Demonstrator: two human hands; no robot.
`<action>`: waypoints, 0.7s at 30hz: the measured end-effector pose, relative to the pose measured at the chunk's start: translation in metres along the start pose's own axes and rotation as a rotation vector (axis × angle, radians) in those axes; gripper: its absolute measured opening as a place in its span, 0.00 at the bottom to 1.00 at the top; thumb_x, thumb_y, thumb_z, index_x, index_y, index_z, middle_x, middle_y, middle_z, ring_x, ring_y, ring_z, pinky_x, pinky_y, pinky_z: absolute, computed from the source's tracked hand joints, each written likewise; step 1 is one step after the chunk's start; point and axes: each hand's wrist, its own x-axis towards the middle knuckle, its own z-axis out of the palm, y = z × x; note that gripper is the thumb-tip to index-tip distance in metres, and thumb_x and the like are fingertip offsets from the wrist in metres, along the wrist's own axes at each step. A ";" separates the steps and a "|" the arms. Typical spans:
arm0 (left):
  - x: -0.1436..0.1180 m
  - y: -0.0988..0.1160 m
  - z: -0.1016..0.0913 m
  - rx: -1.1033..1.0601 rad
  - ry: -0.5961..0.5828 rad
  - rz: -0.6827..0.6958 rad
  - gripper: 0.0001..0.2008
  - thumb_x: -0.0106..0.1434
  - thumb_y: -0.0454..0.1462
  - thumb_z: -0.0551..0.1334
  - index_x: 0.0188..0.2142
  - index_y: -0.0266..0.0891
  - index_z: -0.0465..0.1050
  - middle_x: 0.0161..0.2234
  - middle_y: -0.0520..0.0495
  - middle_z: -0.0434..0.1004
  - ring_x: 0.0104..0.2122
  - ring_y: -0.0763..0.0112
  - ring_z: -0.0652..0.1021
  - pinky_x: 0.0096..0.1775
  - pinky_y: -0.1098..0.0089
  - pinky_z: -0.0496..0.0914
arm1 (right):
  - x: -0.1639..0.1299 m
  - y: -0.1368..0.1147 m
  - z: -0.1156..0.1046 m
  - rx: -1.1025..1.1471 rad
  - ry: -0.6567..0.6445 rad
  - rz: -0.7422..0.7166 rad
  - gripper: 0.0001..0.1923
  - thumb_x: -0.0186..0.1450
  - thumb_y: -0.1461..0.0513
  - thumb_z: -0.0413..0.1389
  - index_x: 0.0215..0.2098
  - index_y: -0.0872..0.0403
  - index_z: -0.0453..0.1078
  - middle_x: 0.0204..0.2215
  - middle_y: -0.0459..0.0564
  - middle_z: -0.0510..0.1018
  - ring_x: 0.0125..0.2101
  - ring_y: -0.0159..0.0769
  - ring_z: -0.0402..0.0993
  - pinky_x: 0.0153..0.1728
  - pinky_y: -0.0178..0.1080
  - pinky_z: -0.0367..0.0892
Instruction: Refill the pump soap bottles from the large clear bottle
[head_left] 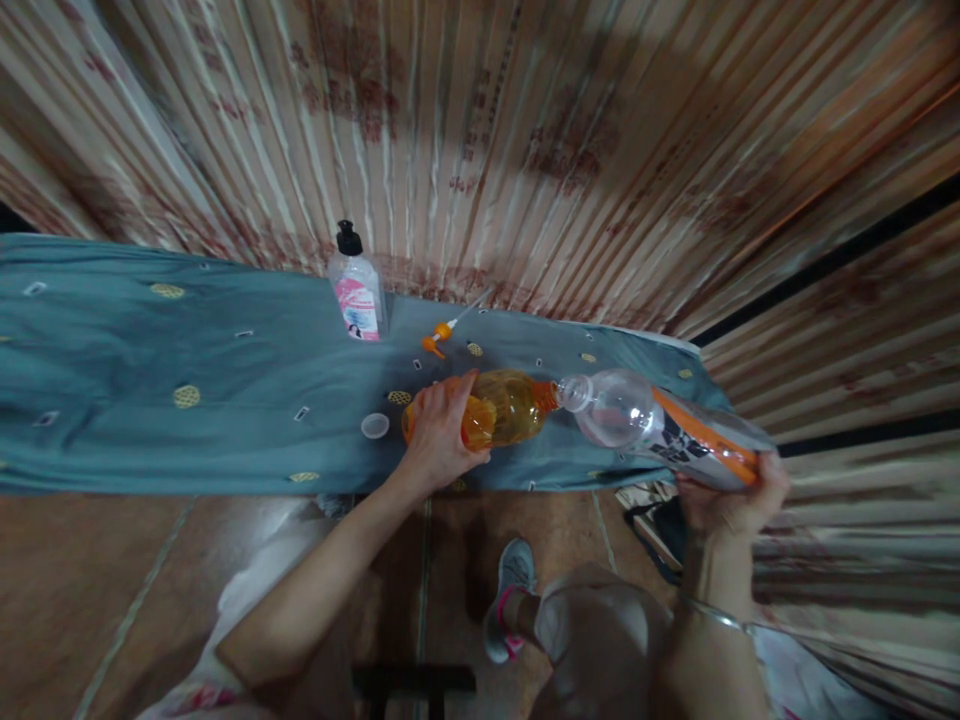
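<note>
Left hand [439, 437], grip clamped round amber bottle [514, 408] over the cloth-covered tabletop [247, 400]; right hand [739, 500], grip clamped on lower end of clear bottle [626, 412], mouths facing, contact unclear; orange pump [444, 331] lying near.

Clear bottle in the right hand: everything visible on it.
The clear bottle looks like plastic: rounded shoulder, no cap visible, orange, black and silvery label. The right hand grips its base end, holding it aslant at the right end of the teal cloth, neck toward that of the amber bottle; contact unclear.
</note>
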 end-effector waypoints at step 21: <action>-0.001 0.000 0.002 -0.001 0.000 0.006 0.50 0.45 0.41 0.70 0.64 0.39 0.48 0.56 0.38 0.64 0.53 0.48 0.67 0.56 0.51 0.59 | -0.002 -0.003 0.006 -0.010 -0.005 -0.020 0.19 0.48 0.51 0.57 0.33 0.53 0.69 0.36 0.49 0.77 0.41 0.43 0.75 0.26 0.38 0.72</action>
